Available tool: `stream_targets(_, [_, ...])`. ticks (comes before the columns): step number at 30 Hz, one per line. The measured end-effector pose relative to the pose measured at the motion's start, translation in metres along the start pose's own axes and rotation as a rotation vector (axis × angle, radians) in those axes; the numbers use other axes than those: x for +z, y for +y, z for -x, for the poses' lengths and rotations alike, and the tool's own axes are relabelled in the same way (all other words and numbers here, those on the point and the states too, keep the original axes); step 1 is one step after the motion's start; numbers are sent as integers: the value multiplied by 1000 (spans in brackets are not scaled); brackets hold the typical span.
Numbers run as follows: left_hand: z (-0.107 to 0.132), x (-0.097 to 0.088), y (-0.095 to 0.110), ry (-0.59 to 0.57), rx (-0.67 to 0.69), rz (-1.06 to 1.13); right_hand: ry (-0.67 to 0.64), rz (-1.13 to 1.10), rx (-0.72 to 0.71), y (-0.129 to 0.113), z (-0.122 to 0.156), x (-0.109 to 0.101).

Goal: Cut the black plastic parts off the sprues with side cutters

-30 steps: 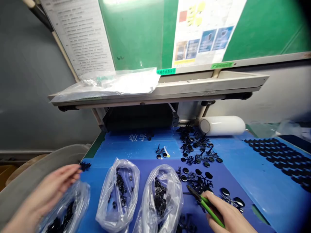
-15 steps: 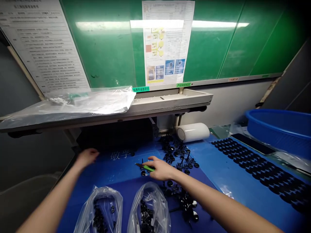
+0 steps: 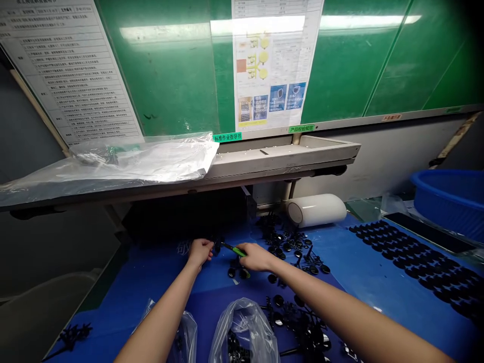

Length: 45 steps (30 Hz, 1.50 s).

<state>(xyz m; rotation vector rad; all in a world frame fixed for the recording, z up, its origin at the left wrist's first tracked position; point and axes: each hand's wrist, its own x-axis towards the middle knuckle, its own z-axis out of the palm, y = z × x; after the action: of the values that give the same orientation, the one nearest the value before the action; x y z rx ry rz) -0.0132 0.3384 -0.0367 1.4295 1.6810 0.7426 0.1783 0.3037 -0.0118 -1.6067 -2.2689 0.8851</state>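
My left hand (image 3: 199,250) reaches to the far part of the blue mat (image 3: 363,282) and pinches a small black plastic part (image 3: 217,246). Beside it, my right hand (image 3: 257,256) grips green-handled cutters (image 3: 235,249), whose tip points left at that part. A few small black round pieces (image 3: 237,272) lie on the mat just below the hands. A heap of black moulded parts on sprues (image 3: 291,247) lies to the right of my right hand.
Two clear bags of black pieces (image 3: 242,335) stand near the front edge. Rows of black caps (image 3: 419,262) cover the mat's right side, before a blue tub (image 3: 449,196). A white roll (image 3: 315,210) lies under the shelf (image 3: 280,156), which carries plastic bags (image 3: 147,159).
My left hand has moved right from the mat's far left and closed on a small black part. The right hand with the cutters has shifted slightly right, meeting it. The camera view has shifted a little.
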Motion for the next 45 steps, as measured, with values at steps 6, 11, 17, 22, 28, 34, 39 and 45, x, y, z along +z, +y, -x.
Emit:
stream_targets(6, [112, -34, 2, 90, 229, 63, 3, -197, 142, 2, 2, 3])
stream_targets(11, [219, -45, -8, 149, 349, 82, 34, -344, 246, -3, 3, -11])
stream_targets(17, [286, -37, -26, 346, 758, -14, 27, -566, 90, -29, 59, -25])
stream_targets(22, [306, -30, -29, 296, 895, 31, -238, -838, -118, -70, 161, 14])
stream_targets(28, [316, -19, -27, 128, 867, 76, -407, -1276, -64, -84, 224, 50])
stream_targets(34, [322, -9, -20, 121, 715, 173, -405, -1339, 48, -81, 236, 53])
stream_targets(39, [324, -6, -19, 98, 597, 219, -402, -1409, 101, -86, 242, 56])
stream_targets(45, [324, -2, -22, 30, 535, 275, -416, -1438, 119, -86, 245, 63])
